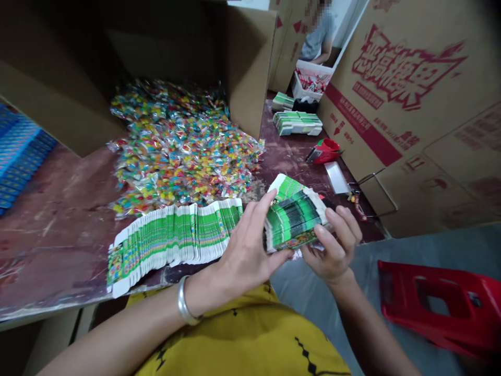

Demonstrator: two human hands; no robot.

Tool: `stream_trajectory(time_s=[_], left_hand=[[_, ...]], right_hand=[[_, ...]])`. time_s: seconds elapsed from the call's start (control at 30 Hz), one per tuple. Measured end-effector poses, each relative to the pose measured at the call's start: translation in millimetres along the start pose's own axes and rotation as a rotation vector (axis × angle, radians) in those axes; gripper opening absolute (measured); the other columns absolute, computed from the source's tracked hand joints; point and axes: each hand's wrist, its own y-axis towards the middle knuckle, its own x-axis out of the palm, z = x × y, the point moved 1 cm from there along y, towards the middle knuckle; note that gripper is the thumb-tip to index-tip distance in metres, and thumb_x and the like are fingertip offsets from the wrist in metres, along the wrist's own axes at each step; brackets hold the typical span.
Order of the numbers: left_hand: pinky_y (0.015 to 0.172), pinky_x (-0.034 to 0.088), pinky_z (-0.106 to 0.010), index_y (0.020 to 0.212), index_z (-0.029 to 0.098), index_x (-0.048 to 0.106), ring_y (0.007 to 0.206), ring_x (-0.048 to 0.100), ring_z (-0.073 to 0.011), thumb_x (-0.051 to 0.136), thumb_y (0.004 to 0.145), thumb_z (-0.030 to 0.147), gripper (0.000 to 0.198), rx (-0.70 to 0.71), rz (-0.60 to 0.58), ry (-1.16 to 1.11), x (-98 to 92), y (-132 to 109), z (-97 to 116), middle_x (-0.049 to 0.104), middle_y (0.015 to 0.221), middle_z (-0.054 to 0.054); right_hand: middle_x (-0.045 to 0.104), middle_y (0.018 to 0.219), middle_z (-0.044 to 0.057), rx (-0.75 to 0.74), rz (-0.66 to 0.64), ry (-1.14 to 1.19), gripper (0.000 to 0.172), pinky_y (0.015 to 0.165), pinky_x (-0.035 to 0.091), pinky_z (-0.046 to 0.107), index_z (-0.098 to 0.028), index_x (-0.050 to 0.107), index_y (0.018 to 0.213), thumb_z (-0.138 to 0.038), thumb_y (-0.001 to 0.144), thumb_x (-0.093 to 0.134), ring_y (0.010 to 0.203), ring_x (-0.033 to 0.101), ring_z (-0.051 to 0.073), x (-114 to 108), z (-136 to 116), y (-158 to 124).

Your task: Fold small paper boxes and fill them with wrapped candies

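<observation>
Between my two hands, over the table's front edge, is a bundle of flat green printed cartons. My left hand grips its left end, thumb underneath and fingers along the far side. My right hand closes its curled fingers round the right end. Left of the bundle, a long row of green and white folded cartons leans along the table edge, close to my left wrist. Behind that row lies a heap of clear packets with colourful candies, spilling from an open cardboard box.
Stacks of green cartons, a red tape dispenser and a metal wire frame lie at the right. A large printed box stands there. A red stool is on the floor. Blue boxes sit left. Another person is behind.
</observation>
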Motion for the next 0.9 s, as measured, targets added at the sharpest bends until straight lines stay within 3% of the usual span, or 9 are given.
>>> stream_trajectory(time_s=[0.2, 0.3, 0.4, 0.5, 0.57, 0.67, 0.73, 0.8, 0.9], left_hand=[[0.116, 0.038, -0.053, 0.15, 0.02, 0.035, 0.138, 0.047, -0.0356, 0.089, 0.065, 0.035, 0.102, -0.412, -0.146, -0.364, 3.1, 1.1, -10.1, 0.046, 0.152, -0.017], [0.114, 0.04, -0.051, 0.14, 0.017, 0.048, 0.134, 0.051, -0.0355, 0.09, 0.063, 0.038, 0.09, -0.639, -0.244, -0.557, 6.1, 1.7, -16.5, 0.054, 0.146, -0.017], [0.112, 0.042, -0.046, 0.134, 0.017, 0.056, 0.132, 0.053, -0.033, 0.09, 0.064, 0.038, 0.08, -0.77, -0.286, -0.689, 10.0, 1.0, -20.5, 0.057, 0.144, -0.016], [0.089, 0.055, -0.041, 0.135, 0.016, 0.055, 0.114, 0.065, -0.0305, 0.087, 0.068, 0.043, 0.079, -0.93, -0.373, -0.819, 17.1, 0.9, -22.9, 0.063, 0.133, -0.018], [0.069, 0.057, -0.035, 0.133, 0.016, 0.057, 0.097, 0.068, -0.027, 0.083, 0.071, 0.047, 0.074, -1.003, -0.434, -0.853, 21.9, 3.6, -25.8, 0.068, 0.121, -0.017], [0.06, 0.055, -0.031, 0.117, 0.015, 0.066, 0.085, 0.068, -0.0239, 0.067, 0.081, 0.061, 0.059, -0.991, -0.55, -0.818, 24.1, 12.7, -33.2, 0.072, 0.103, -0.014], [0.066, 0.057, -0.035, 0.113, 0.016, 0.069, 0.088, 0.068, -0.0261, 0.052, 0.086, 0.07, 0.063, -0.908, -0.585, -0.68, 18.5, 21.5, -38.7, 0.073, 0.101, -0.014], [0.085, 0.056, -0.041, 0.122, 0.018, 0.066, 0.105, 0.067, -0.0299, 0.046, 0.088, 0.073, 0.067, -0.708, -0.488, -0.412, 6.6, 32.0, -41.8, 0.072, 0.115, -0.015], [0.114, 0.036, -0.047, 0.142, 0.018, 0.051, 0.135, 0.05, -0.0338, 0.057, 0.085, 0.069, 0.077, -0.265, -0.398, -0.01, -10.3, 44.9, -37.3, 0.054, 0.146, -0.016]], right_hand=[[0.054, 0.145, 0.007, -0.067, -0.198, -0.032, 0.06, 0.113, 0.037, 0.069, -0.038, 0.05, 0.137, -0.028, 0.082, 0.072, 0.146, 0.035, 0.039, -3.2, -0.4, -11.6], [0.06, 0.141, 0.004, -0.116, -0.347, 0.043, 0.058, 0.117, 0.032, 0.069, -0.04, 0.052, 0.135, -0.036, 0.083, 0.076, 0.145, 0.038, 0.036, -7.9, 2.6, -24.8], [0.06, 0.143, 0.004, -0.132, -0.418, 0.078, 0.063, 0.118, 0.031, 0.068, -0.038, 0.048, 0.14, -0.035, 0.083, 0.076, 0.144, 0.042, 0.034, -11.6, 6.4, -34.4], [0.062, 0.141, 0.008, -0.114, -0.433, 0.086, 0.072, 0.119, 0.03, 0.068, -0.033, 0.039, 0.148, -0.031, 0.085, 0.074, 0.139, 0.047, 0.033, -11.2, 8.9, -35.2], [0.066, 0.134, 0.01, -0.083, -0.462, 0.14, 0.078, 0.119, 0.03, 0.067, -0.03, 0.034, 0.152, -0.028, 0.085, 0.072, 0.13, 0.056, 0.032, -8.7, 9.5, -32.1], [0.069, 0.125, 0.009, 0.006, -0.509, 0.23, 0.077, 0.115, 0.037, 0.065, -0.029, 0.034, 0.151, -0.028, 0.083, 0.069, 0.117, 0.063, 0.031, -4.2, 10.4, -26.5], [0.068, 0.123, 0.009, 0.07, -0.533, 0.256, 0.072, 0.112, 0.04, 0.063, -0.029, 0.039, 0.147, -0.028, 0.081, 0.069, 0.114, 0.064, 0.032, -2.3, 11.9, -23.6], [0.068, 0.122, 0.009, 0.111, -0.57, 0.26, 0.068, 0.111, 0.041, 0.061, -0.027, 0.043, 0.142, -0.027, 0.079, 0.069, 0.112, 0.064, 0.032, -1.6, 14.6, -20.6], [0.068, 0.12, 0.011, 0.138, -0.657, 0.254, 0.061, 0.108, 0.043, 0.06, -0.025, 0.048, 0.134, -0.026, 0.077, 0.07, 0.109, 0.064, 0.033, -1.7, 20.2, -14.0]])
